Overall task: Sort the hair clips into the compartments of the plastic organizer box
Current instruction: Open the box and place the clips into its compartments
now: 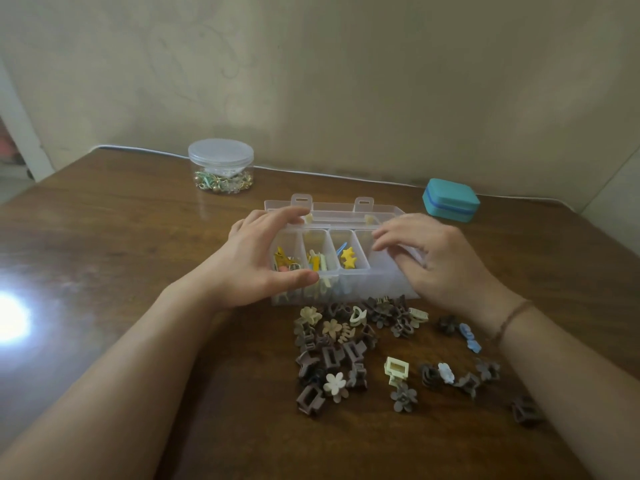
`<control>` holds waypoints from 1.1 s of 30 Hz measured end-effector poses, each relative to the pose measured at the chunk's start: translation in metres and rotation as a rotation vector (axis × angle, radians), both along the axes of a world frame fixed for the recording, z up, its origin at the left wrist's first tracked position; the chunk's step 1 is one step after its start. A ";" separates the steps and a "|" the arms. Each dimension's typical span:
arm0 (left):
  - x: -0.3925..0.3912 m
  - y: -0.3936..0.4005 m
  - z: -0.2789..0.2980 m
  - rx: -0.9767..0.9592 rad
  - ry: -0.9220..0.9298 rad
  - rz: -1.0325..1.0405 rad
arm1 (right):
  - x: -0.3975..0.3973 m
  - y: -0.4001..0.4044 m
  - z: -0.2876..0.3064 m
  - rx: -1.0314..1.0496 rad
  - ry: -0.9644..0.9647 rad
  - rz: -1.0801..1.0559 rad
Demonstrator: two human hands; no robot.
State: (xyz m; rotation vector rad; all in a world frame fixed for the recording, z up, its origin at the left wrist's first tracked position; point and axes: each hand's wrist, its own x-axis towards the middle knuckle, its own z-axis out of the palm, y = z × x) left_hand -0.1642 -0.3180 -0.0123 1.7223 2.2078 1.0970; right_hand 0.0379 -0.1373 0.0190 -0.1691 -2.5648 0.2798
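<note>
On the counter (pixel 121 237), left hand (pixel 256 261) grips the organizer box (pixel 346 282); right hand (pixel 436 258) rests on it, fingers relaxed. Three compartments hold clips. Most hair clips (pixel 332 355) remain unsorted.

We can read no text, label, brand, number or sign on anything here, neither on the clear organizer box (pixel 346 271), the round jar (pixel 221 167), nor the teal case (pixel 450 200).
</note>
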 end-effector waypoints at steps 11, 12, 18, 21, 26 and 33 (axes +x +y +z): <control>0.002 0.000 0.001 -0.005 0.006 0.007 | 0.091 -0.056 -0.029 0.000 -0.311 0.059; 0.001 0.000 0.001 -0.009 0.003 0.005 | 0.096 -0.058 -0.035 0.010 -0.326 0.054; 0.000 0.000 0.001 -0.033 -0.024 -0.005 | 0.123 -0.057 -0.058 -0.021 -0.262 -0.087; 0.000 0.000 0.002 -0.032 -0.042 -0.015 | 0.130 -0.051 -0.060 -0.016 -0.242 -0.128; -0.001 -0.002 0.003 -0.029 -0.038 -0.019 | 0.124 -0.042 -0.062 -0.069 -0.210 -0.143; -0.017 -0.019 0.008 -0.059 -0.064 -0.010 | 0.114 -0.036 -0.055 -0.025 -0.173 -0.129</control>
